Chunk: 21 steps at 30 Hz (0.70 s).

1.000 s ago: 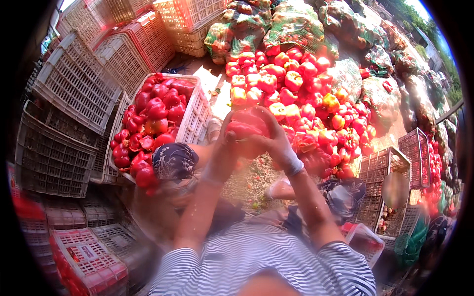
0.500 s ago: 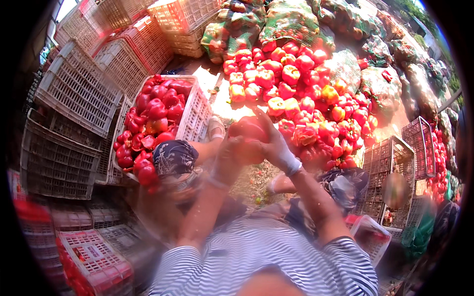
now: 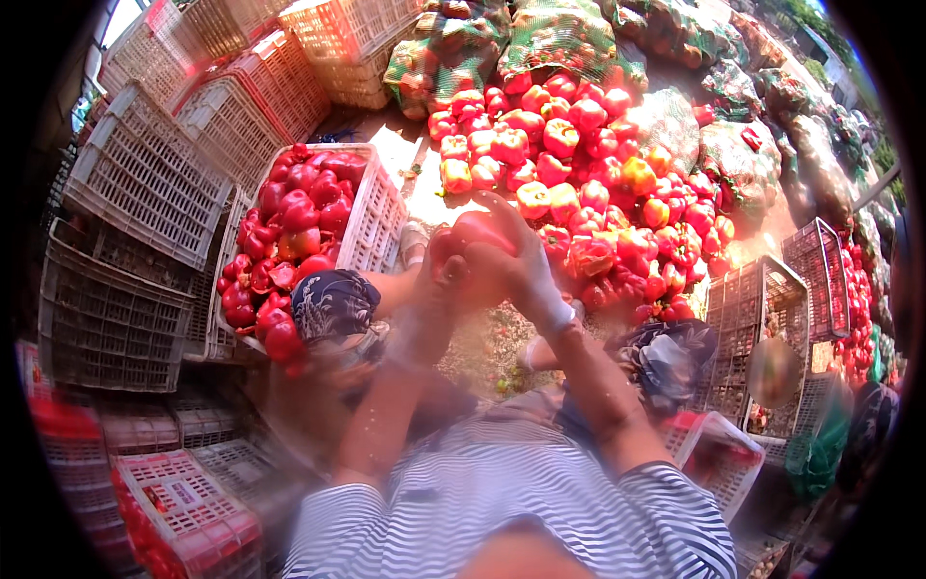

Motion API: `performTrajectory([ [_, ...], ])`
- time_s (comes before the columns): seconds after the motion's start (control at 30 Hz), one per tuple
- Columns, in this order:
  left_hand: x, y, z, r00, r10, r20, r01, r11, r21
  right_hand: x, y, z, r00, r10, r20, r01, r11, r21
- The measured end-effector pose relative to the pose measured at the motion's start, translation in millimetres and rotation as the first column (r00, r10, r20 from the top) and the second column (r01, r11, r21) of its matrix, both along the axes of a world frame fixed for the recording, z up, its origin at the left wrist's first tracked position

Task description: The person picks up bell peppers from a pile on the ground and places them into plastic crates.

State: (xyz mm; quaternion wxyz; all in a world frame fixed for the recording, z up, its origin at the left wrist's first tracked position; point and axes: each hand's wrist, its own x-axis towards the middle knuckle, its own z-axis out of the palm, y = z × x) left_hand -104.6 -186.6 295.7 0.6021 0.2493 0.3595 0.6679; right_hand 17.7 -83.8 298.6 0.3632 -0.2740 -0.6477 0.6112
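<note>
Both hands are closed round a red bell pepper (image 3: 482, 232) in front of my knees. My left hand (image 3: 436, 294) grips it from the left and below, its fingers partly smeared by the haze. My right hand (image 3: 521, 270) wraps the pepper's right side, with the fingers bent over its top. Pale, thin glove cuffs show at the wrists. Beyond the hands lies a heap of red bell peppers (image 3: 588, 183), some tinged yellow. By my left knee stands a pale plastic crate (image 3: 386, 212) filled with red peppers (image 3: 299, 207).
Stacked plastic crates (image 3: 145, 174) line the left side. At the back, green mesh sacks (image 3: 559, 39) of peppers stand in a row. Other crates (image 3: 757, 338) sit to my right, and a red-and-white crate (image 3: 188, 511) is at lower left.
My hands have shifted slightly left and up with the pepper. The right hand has turned farther over it, while the heap and crates stay as they were.
</note>
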Motion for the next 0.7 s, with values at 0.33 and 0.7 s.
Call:
performTrajectory([
  [0.33,2.1,-16.2,-17.1,0.994,-0.081,-0.076,0.079,0.997,-0.025,8.0,-4.4,-8.8,0.99,0.135,0.038,-0.136,0.991,0.016],
  [0.7,15.4,-14.3,-16.7,0.998,-0.055,0.017,0.055,0.998,0.005,16.7,-27.5,4.0,0.972,-0.217,0.087,0.193,0.955,0.226],
])
